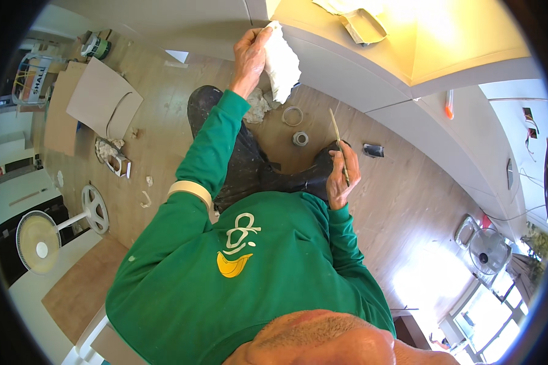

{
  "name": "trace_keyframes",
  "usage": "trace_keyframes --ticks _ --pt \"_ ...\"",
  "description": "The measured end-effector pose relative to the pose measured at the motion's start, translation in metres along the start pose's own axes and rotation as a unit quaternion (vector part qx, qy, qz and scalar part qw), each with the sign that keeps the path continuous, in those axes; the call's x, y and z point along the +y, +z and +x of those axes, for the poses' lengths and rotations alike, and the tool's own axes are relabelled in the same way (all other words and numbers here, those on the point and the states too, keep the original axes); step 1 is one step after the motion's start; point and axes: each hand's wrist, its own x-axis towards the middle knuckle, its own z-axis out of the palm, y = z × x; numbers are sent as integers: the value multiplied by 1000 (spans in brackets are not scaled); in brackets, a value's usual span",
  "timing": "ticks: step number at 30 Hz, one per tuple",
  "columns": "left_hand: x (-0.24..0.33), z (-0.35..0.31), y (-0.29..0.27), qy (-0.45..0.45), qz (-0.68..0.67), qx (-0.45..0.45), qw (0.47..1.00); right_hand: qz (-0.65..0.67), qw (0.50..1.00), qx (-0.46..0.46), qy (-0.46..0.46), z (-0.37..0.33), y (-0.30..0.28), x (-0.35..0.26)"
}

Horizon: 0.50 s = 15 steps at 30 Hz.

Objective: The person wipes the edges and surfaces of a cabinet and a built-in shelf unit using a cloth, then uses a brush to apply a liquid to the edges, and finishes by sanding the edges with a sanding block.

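My left hand [249,59] is raised toward the lit cabinet niche, its fingers closed on a crumpled white cloth [282,66] that hangs down beside it. A slim paintbrush [337,131] with a pale upper end is held upright in my right hand [343,175], in front of my right knee. Round my left sleeve sits a roll of masking tape [191,189]. Between my legs on the floor are a small grey round container [300,139] and a thin ring [292,116]. Crumpled pale paper [256,106] lies beyond them.
A shallow tray [364,27] rests in the yellow-lit niche [450,42]. Near my right knee lies a small dark packet [373,150]. Cardboard sheets [100,100] and a standing fan [38,242] are at left. An orange-tipped tool [449,104] shows against the right cabinet.
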Motion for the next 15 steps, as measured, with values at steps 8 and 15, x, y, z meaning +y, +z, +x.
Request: trace_keyframes --ticks 8,15 --pt "-13 10 6 -5 -29 32 999 19 1000 -4 -7 0 5 7" --pt "-16 13 7 4 -28 46 999 23 1000 -3 -3 0 7 9"
